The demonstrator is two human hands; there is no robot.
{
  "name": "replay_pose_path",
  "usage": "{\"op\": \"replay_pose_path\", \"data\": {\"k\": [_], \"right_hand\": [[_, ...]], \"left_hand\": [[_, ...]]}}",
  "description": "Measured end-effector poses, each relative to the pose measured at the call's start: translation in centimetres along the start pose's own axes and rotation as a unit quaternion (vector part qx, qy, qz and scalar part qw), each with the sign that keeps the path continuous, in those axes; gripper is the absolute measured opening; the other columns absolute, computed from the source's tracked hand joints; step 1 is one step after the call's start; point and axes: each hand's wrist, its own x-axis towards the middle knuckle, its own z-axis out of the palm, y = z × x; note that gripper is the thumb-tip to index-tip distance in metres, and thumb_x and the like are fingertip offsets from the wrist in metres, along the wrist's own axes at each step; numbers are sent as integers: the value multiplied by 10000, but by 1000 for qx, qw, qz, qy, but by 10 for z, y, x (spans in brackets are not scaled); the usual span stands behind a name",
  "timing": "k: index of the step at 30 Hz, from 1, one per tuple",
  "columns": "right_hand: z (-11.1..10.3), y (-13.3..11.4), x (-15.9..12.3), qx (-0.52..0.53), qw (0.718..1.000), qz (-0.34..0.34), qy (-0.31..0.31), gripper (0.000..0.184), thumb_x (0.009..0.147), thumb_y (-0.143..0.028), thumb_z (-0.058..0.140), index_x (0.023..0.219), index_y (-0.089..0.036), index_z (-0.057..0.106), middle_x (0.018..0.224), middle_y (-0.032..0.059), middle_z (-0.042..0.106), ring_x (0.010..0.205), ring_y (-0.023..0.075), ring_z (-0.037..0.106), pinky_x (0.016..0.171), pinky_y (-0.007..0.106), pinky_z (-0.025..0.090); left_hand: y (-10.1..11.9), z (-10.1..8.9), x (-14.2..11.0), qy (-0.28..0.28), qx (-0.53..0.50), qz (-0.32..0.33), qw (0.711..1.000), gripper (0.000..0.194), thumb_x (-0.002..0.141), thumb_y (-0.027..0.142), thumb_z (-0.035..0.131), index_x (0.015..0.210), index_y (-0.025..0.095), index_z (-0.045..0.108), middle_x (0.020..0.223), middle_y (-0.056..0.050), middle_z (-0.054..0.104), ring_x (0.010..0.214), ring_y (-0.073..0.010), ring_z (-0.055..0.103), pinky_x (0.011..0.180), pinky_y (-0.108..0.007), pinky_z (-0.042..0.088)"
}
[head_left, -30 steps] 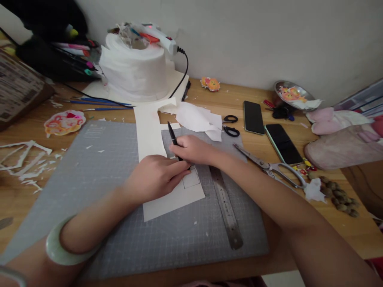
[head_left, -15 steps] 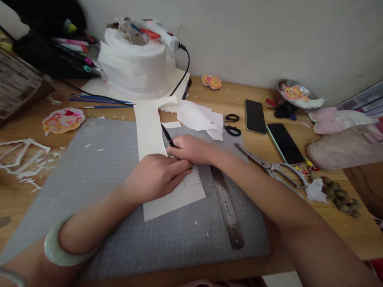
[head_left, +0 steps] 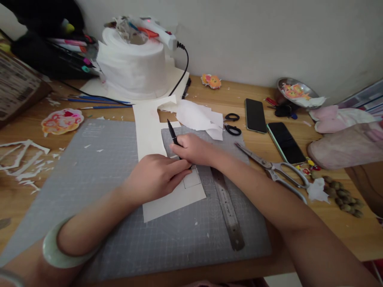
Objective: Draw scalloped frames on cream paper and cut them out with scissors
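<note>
Right hand [head_left: 191,149] closed around a pen [head_left: 172,132], whose upper end slants to the far left. Left hand [head_left: 158,175] laid on the paper [head_left: 172,206]; whether it grips anything cannot be told. The paper lies at centre on the mat [head_left: 104,215], a drawn rectangle [head_left: 192,181] showing just right of the left hand. Ruler [head_left: 228,213] at right; silver scissors [head_left: 266,163] farther right.

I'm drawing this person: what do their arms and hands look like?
The left arm wears a pale green round bangle; a greyish curved band shows nearby. The right forearm is bare. The left hand and right hand wear no gloves. Red cloth, perhaps a sleeve, shows at right.
</note>
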Motion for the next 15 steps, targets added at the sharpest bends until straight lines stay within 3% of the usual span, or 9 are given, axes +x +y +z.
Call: {"op": "replay_pose_path", "data": {"k": [15], "right_hand": [[5,5,-3,47,998,11,44,376,854,-216,481,536,-196,281,506,-69,300,511,73,276,498,249,202]], "left_hand": [[0,0,2,9,11,-1,1000,348,970,305,376,726,185,592,499,26,583,442,-139,536,485,-283,291]]}}
